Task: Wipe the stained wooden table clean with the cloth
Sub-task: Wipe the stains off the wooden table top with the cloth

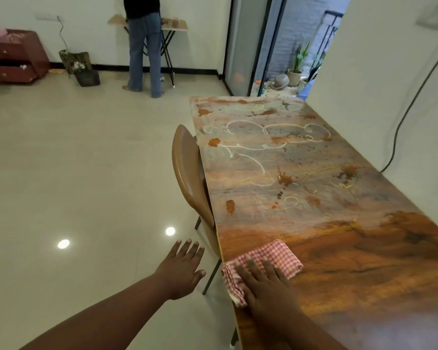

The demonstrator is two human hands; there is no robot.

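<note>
Cloth (266,263), red-checked, lower centre of frame at near left edge of table (364,286). Right hand (268,286) flat, fingers spread, pressing cloth down for wiping. Left hand (181,267) wide, empty, off table. Stains (283,179) cover far half.

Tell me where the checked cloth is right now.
The red-checked cloth lies at the wooden table's near left edge, pressed flat under the right hand, just past the brown chair.

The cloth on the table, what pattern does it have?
The cloth has a red-and-white checked pattern, seen in the head view under the right hand.
</note>
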